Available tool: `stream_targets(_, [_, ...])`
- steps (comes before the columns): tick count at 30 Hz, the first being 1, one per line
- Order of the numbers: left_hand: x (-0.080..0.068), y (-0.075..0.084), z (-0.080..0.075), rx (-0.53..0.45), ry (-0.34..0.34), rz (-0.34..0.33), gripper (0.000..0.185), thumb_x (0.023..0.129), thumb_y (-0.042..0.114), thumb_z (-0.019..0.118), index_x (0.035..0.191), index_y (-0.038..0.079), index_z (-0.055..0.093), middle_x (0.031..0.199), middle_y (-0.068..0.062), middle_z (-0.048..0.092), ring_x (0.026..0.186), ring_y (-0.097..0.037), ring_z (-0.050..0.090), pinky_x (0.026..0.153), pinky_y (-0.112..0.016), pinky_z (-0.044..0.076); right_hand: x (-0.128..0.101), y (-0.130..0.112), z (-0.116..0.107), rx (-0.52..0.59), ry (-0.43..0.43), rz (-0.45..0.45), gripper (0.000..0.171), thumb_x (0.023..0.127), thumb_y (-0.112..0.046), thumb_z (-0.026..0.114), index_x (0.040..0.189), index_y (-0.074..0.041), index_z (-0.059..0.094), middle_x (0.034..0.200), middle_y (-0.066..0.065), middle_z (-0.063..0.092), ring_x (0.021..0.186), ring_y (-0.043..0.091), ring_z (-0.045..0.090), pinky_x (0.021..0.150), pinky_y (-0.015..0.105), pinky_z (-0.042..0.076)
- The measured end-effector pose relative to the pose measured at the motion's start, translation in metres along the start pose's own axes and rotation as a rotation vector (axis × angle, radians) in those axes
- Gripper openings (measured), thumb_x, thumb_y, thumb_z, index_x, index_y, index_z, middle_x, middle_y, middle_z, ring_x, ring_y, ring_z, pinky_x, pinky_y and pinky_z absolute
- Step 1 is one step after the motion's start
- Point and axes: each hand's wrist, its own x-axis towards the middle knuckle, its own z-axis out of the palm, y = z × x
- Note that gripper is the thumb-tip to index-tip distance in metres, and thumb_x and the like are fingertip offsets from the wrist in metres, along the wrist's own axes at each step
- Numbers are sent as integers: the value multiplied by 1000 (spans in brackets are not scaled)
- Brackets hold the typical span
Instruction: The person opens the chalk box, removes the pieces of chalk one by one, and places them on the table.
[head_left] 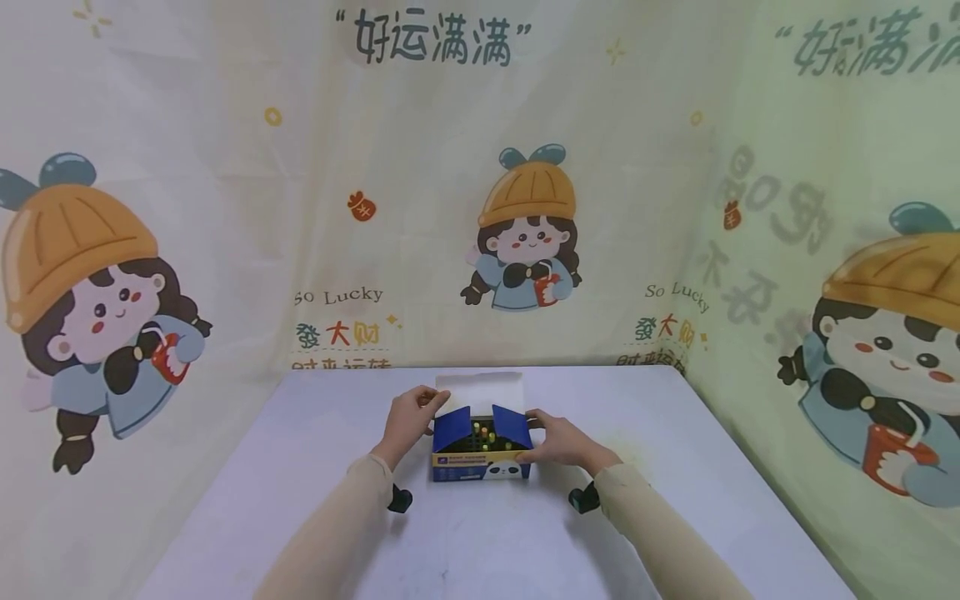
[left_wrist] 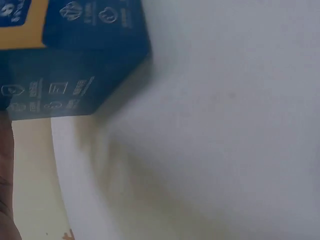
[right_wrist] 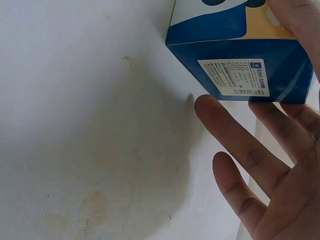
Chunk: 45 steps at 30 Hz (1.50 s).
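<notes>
Cardboard, the blue box (head_left: 481, 454) looks light and thin-walled, easy to crush, so its short end walls are probably the best grip. It sits mid-table (head_left: 675, 500), flaps open. The left hand (head_left: 408, 421) curls round its left end; the right hand (head_left: 558, 442) presses the right end, fingers straight.

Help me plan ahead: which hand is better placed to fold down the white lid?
Probably the left hand: its fingers reach the back of the open blue cardboard box, beside the raised white lid; the right hand sits lower.
</notes>
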Motion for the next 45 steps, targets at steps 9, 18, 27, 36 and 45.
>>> stream_targets(9, [-11, -5, 7, 131, -15, 74, 36, 106, 45, 57, 123, 15, 65, 132, -10, 67, 97, -23, 69, 76, -40, 59, -4, -4, 1, 67, -31, -15, 101, 75, -50, 90, 156, -13, 42, 150, 13, 55, 127, 31, 60, 111, 61, 44])
stream_targets(18, [-27, 16, 25, 359, 246, 501, 27, 99, 34, 61, 112, 10, 62, 150, -17, 43, 128, -36, 45, 102, -55, 40, -13, -13, 6, 66, 116, -115, 127, 79, -59, 84, 169, -17, 4, 173, 16, 13, 150, 45, 35, 114, 71, 34])
stream_targets(27, [-33, 34, 40, 764, 75, 1131, 10, 92, 27, 67, 96, 18, 69, 104, 2, 67, 103, -17, 61, 97, -37, 52, -16, -22, 8, -250, 401, -350, 125, 76, -61, 85, 169, -25, 8, 175, 9, 6, 150, 41, 38, 115, 70, 31])
stream_targets(36, [-29, 31, 32, 822, 4, 1155, 7, 91, 26, 73, 89, 20, 69, 86, 7, 72, 81, -11, 68, 92, -35, 55, -17, -16, 5, -301, 537, -493, 103, 83, -33, 84, 166, -21, 24, 173, 9, 19, 145, 37, 43, 112, 65, 38])
stream_targets(45, [-27, 25, 13, 820, 132, 1171, 11, 85, 21, 75, 80, 19, 66, 76, 6, 68, 72, -13, 60, 85, -36, 52, -21, 0, 1, -586, 704, -706, 29, 88, -19, 75, 117, -24, 73, 147, 1, 59, 135, 33, 50, 105, 57, 40])
